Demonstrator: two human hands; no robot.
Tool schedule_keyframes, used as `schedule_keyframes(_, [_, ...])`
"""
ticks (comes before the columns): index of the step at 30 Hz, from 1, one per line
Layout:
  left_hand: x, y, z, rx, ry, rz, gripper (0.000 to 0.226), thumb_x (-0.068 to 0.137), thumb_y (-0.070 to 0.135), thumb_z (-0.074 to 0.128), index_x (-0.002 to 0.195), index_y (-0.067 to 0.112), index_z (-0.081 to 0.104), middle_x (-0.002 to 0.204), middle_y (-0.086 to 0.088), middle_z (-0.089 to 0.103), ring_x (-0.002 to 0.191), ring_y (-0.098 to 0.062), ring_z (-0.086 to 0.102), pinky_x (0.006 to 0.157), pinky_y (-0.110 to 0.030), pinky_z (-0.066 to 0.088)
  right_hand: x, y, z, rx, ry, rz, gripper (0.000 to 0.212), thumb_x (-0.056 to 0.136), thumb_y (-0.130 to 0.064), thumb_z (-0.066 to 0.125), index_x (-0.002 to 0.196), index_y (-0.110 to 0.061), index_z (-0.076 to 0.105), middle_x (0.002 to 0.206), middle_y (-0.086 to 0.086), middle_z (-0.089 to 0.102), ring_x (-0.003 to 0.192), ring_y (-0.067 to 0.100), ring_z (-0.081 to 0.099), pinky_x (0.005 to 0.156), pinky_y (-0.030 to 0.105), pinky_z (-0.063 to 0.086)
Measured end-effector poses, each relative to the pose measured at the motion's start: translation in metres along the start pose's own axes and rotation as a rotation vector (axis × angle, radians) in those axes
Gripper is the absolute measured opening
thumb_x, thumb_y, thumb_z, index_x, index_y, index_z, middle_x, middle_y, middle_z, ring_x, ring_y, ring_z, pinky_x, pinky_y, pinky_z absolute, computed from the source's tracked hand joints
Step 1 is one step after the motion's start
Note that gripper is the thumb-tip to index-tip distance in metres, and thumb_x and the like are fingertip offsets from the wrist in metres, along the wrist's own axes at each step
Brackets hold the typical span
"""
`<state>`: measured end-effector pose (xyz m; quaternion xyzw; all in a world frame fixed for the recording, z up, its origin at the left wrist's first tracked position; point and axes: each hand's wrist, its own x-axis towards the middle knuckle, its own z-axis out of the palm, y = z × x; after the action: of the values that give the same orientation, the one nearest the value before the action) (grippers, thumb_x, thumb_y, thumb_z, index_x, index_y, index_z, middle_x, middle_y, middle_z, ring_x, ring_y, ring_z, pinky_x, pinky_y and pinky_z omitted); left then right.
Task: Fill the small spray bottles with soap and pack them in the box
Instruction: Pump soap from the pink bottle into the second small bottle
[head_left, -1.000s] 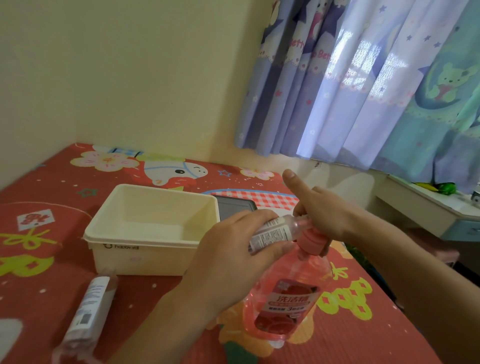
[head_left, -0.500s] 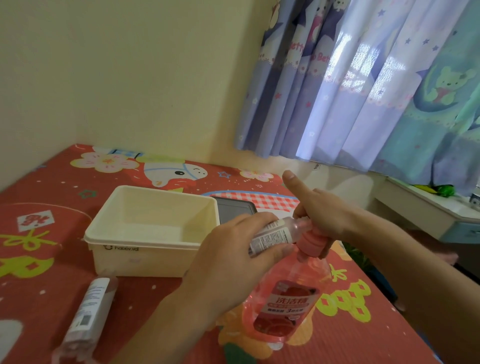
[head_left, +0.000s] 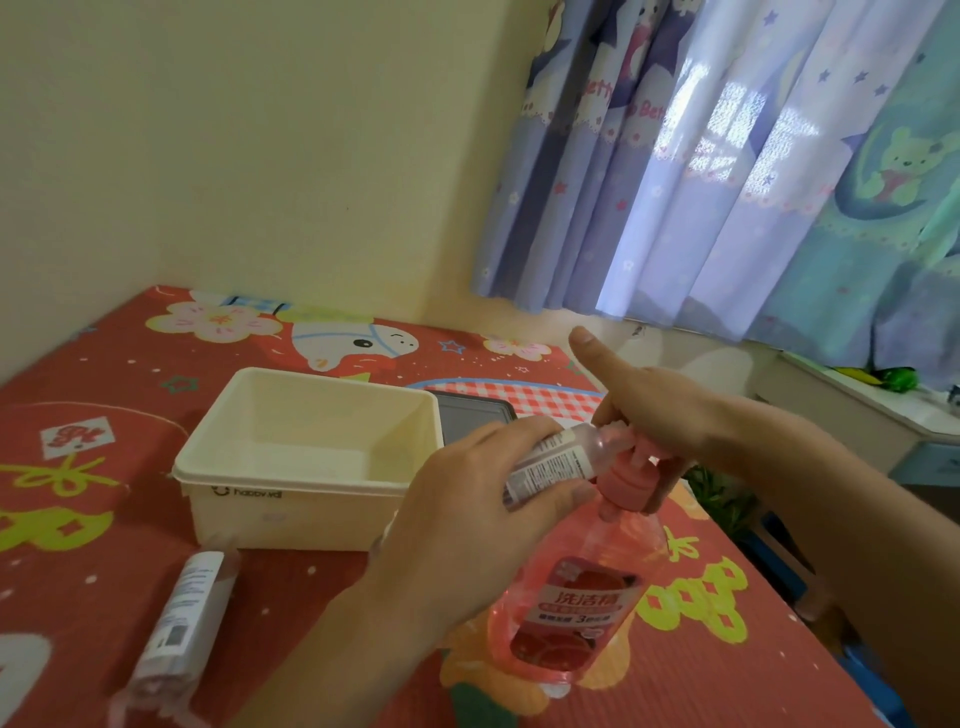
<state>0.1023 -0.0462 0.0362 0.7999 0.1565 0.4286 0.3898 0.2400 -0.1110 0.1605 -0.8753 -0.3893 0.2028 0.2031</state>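
Note:
My left hand (head_left: 467, 514) grips a small clear spray bottle (head_left: 558, 462) with a white label, tilted so its mouth meets the pink pump nozzle (head_left: 626, 475) of a large pink soap bottle (head_left: 571, 613) standing on the mat. My right hand (head_left: 660, 415) rests on top of the pump head, thumb stuck up. A second small spray bottle (head_left: 179, 613) lies on its side at the lower left. The cream plastic box (head_left: 291, 499) sits open behind it, with nothing visible inside.
A red patterned mat (head_left: 104, 519) covers the surface, which ends at a right edge by my arm. A dark grey lid (head_left: 475, 415) lies behind the box. Curtains (head_left: 727, 171) hang at the back right above a white ledge (head_left: 852, 400).
Hands and bottles keep nearly the same pose; the right hand has pressed slightly lower on the pump head. The view has shifted a little.

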Motion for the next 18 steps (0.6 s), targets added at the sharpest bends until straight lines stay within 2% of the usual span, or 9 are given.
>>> schedule_keyframes(2, [0.0, 0.001, 0.001, -0.005, 0.013, 0.012, 0.044, 0.083, 0.059, 0.068, 0.122, 0.042, 0.056, 0.099, 0.016, 0.061, 0.073, -0.005, 0.063, 0.062, -0.038, 0.059, -0.002, 0.0, -0.002, -0.002, 0.002, 0.011, 0.095, 0.078, -0.086, 0.025, 0.076, -0.003, 0.07, 0.067, 0.011, 0.064, 0.068, 0.036, 0.065, 0.059, 0.058, 0.06])
schedule_keyframes(3, [0.0, 0.001, 0.002, 0.003, 0.02, 0.02, 0.045, 0.083, 0.06, 0.068, 0.122, 0.043, 0.054, 0.101, 0.017, 0.06, 0.074, -0.005, 0.064, 0.061, -0.037, 0.059, -0.001, 0.001, 0.0, -0.008, 0.023, 0.004, 0.093, 0.079, -0.085, 0.024, 0.079, -0.003, 0.069, 0.067, 0.011, 0.064, 0.065, 0.035, 0.066, 0.057, 0.054, 0.061])
schedule_keyframes(6, [0.001, -0.002, 0.001, 0.02, 0.015, 0.015, 0.048, 0.081, 0.065, 0.066, 0.121, 0.04, 0.057, 0.099, 0.017, 0.061, 0.076, -0.004, 0.064, 0.062, -0.036, 0.06, 0.001, 0.005, 0.009, -0.035, 0.129, -0.067, 0.073, 0.091, -0.073, 0.021, 0.093, -0.011, 0.059, 0.064, 0.004, 0.059, 0.055, 0.021, 0.059, 0.052, 0.034, 0.055])
schedule_keyframes(9, [0.0, -0.003, 0.001, 0.017, 0.004, 0.005, 0.053, 0.077, 0.072, 0.06, 0.12, 0.04, 0.058, 0.098, 0.018, 0.061, 0.076, -0.003, 0.063, 0.063, -0.035, 0.06, 0.004, 0.008, 0.012, -0.035, 0.148, -0.104, 0.073, 0.092, -0.072, 0.019, 0.088, -0.012, 0.061, 0.065, 0.003, 0.062, 0.059, 0.02, 0.061, 0.062, 0.039, 0.057])
schedule_keyframes(11, [0.0, -0.001, 0.002, -0.017, -0.004, -0.006, 0.05, 0.079, 0.069, 0.064, 0.12, 0.042, 0.057, 0.098, 0.018, 0.06, 0.074, -0.004, 0.063, 0.063, -0.038, 0.06, 0.003, 0.006, 0.006, -0.006, 0.072, -0.056, 0.081, 0.087, -0.078, 0.02, 0.088, -0.01, 0.063, 0.057, 0.003, 0.066, 0.062, 0.026, 0.066, 0.057, 0.043, 0.06])
schedule_keyframes(14, [0.0, 0.001, 0.002, -0.028, -0.007, 0.003, 0.041, 0.084, 0.059, 0.068, 0.12, 0.042, 0.057, 0.096, 0.016, 0.061, 0.072, -0.006, 0.063, 0.061, -0.041, 0.059, -0.001, 0.001, -0.002, -0.007, -0.039, 0.017, 0.096, 0.078, -0.086, 0.023, 0.087, -0.004, 0.072, 0.075, 0.014, 0.07, 0.075, 0.036, 0.069, 0.058, 0.055, 0.061])
schedule_keyframes(16, [0.0, 0.001, 0.001, -0.019, 0.001, 0.006, 0.042, 0.083, 0.059, 0.067, 0.119, 0.041, 0.058, 0.096, 0.016, 0.06, 0.072, -0.006, 0.063, 0.061, -0.04, 0.059, -0.001, 0.001, 0.0, -0.02, -0.023, 0.008, 0.096, 0.08, -0.085, 0.024, 0.084, -0.002, 0.072, 0.075, 0.015, 0.068, 0.07, 0.035, 0.069, 0.057, 0.055, 0.06])
schedule_keyframes(18, [0.001, -0.001, 0.002, -0.013, -0.002, -0.003, 0.044, 0.082, 0.06, 0.068, 0.12, 0.04, 0.059, 0.098, 0.017, 0.06, 0.073, -0.005, 0.063, 0.062, -0.039, 0.06, 0.001, 0.003, 0.005, -0.029, 0.047, -0.025, 0.088, 0.085, -0.08, 0.023, 0.089, -0.002, 0.066, 0.07, 0.011, 0.064, 0.058, 0.03, 0.066, 0.053, 0.05, 0.061])
